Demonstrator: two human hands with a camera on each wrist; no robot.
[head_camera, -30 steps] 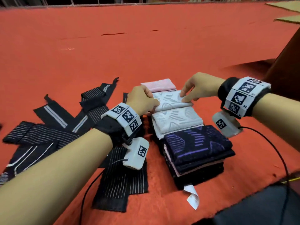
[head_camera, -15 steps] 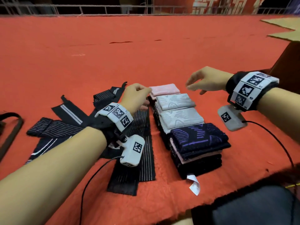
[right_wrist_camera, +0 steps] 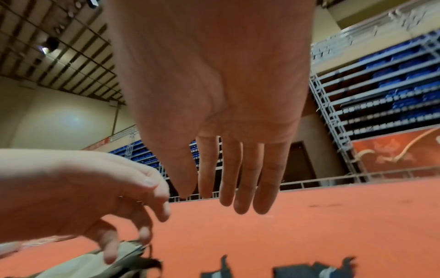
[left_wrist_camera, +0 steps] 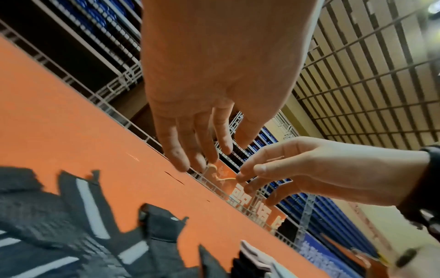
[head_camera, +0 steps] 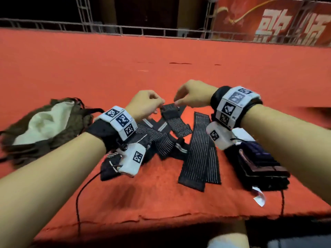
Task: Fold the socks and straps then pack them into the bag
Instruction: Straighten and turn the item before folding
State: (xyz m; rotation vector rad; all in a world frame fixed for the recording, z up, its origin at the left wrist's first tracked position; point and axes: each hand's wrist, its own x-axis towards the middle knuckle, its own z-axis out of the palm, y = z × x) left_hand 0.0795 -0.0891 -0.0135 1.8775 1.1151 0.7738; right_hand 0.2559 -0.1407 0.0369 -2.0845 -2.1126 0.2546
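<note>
Several dark pinstriped straps (head_camera: 198, 153) lie crossed in a heap on the red cloth; the left wrist view shows the straps (left_wrist_camera: 71, 235) below the hand. Both hands hover close together over one strap's folded end (head_camera: 170, 111). My left hand (head_camera: 160, 102) has loose fingers (left_wrist_camera: 181, 159) and holds nothing. My right hand (head_camera: 176, 102) has nearly straight fingers (right_wrist_camera: 240, 203), also empty. A stack of folded socks (head_camera: 256, 161) stands at the right, partly hidden by my right wrist. An olive bag (head_camera: 44, 122) with cream lining lies open at the left.
The red cloth's front edge (head_camera: 161, 217) runs just before me. A white tag (head_camera: 259, 199) sticks out under the sock stack. Wrist-camera cables trail over the cloth. A metal railing (head_camera: 143, 31) and a red banner (head_camera: 286, 20) bound the far side.
Both hands let go of the white socks on the stack and moved left over the strap heap. The view swung left, bringing the bag into sight.
</note>
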